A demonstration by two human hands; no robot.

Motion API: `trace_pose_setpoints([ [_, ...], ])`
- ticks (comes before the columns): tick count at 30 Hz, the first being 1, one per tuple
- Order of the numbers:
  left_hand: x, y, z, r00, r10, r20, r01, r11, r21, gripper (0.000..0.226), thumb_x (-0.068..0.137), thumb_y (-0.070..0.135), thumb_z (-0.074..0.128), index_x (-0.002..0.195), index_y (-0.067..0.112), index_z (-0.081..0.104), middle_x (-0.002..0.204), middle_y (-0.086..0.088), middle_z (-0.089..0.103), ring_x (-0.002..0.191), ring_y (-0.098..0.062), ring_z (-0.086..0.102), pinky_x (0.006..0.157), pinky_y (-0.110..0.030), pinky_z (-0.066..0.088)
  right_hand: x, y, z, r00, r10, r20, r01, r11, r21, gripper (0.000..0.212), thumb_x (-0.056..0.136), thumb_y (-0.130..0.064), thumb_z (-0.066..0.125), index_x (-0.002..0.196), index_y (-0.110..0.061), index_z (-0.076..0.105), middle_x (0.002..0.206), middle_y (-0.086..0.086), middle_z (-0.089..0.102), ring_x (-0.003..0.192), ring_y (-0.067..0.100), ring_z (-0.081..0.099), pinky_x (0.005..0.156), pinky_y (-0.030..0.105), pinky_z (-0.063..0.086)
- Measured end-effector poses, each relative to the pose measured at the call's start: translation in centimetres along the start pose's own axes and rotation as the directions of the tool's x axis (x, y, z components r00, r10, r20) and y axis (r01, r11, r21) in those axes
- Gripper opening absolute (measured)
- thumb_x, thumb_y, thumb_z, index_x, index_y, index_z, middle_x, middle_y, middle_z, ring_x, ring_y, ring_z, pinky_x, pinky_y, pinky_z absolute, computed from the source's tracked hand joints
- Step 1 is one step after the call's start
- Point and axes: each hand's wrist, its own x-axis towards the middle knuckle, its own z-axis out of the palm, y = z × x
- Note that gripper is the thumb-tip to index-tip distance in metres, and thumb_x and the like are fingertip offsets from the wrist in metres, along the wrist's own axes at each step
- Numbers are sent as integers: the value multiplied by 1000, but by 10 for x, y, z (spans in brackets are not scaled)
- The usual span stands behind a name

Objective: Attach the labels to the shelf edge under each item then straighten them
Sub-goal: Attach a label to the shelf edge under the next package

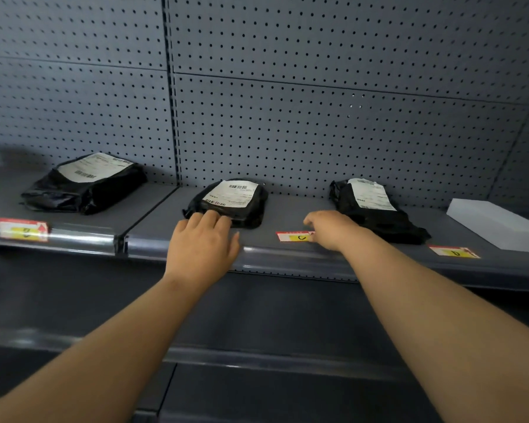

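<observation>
Three black wrapped parcels lie on the grey shelf [287,215]: a left parcel [83,184], a middle parcel [229,201] and a right parcel [376,209]. A red-and-yellow label [22,228] sits in the shelf edge strip under the left parcel. A label marked C [293,236] lies flat on the shelf, and my right hand [333,228] pinches its right end. Another label [454,251] lies flat near the right parcel. My left hand [202,242] rests flat on the shelf front, fingers touching the middle parcel, holding nothing.
A white box [492,224] stands at the far right of the shelf. Grey pegboard [287,102] forms the back wall. The clear edge strip [287,261] runs along the shelf front. A lower shelf [257,358] lies beneath my forearms.
</observation>
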Motion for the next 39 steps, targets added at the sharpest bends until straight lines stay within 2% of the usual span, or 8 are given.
trace_pose_setpoints([
  [3,-2,4,0,1000,-28,5,28,999,17,20,76,27,68,78,7,65,75,-12,62,70,-34,59,62,-39,47,6,2,2,999,-24,38,24,1000,9,40,90,-24,57,126,-9,50,127,13,57,114,31,54,99,42,46],
  [7,1,6,0,1000,-28,5,28,999,40,21,79,29,60,79,8,65,76,-10,62,71,-33,59,63,-38,47,12,6,4,996,-50,77,49,999,24,39,90,-22,55,127,-7,50,129,14,55,115,30,53,99,40,46],
  [14,6,8,0,998,-54,19,54,998,45,20,74,25,70,78,6,65,75,-12,63,70,-34,60,63,-40,48,19,5,0,988,-81,131,74,996,56,41,89,-15,57,127,-4,49,128,13,56,115,30,54,101,39,44],
  [24,4,0,0,998,-49,27,48,998,48,21,77,28,65,81,6,65,77,-12,63,72,-35,60,64,-40,47,20,2,-9,975,-61,213,51,997,53,45,84,-9,63,127,-1,51,132,16,54,121,31,51,103,39,43],
  [29,2,-8,-3,998,-33,62,30,998,49,34,81,35,44,80,9,65,77,-9,63,72,-33,60,63,-39,48,21,-1,-10,987,-42,153,27,995,98,38,80,-11,69,115,0,61,120,16,63,110,29,59,93,35,48],
  [32,-4,-14,-2,997,-20,72,17,999,40,42,81,37,34,79,9,65,76,-9,63,70,-32,60,62,-39,48,15,-3,-15,995,-58,76,38,970,239,28,85,-7,62,113,-4,64,116,13,66,102,24,59,85,32,46],
  [36,-17,-27,5,994,4,107,-5,1000,13,38,82,34,36,77,9,65,74,-8,63,68,-32,60,60,-39,48,8,-15,-24,990,-12,-138,75,884,461,17,89,-8,55,99,-12,69,97,11,68,82,22,56,70,31,43],
  [39,-27,-39,11,992,-5,123,7,1000,-16,18,81,24,58,77,8,65,73,-10,62,67,-32,59,61,-39,48,2,-35,-28,978,-5,-210,119,837,534,18,90,-10,53,97,-16,69,95,8,67,81,22,57,64,28,41],
])
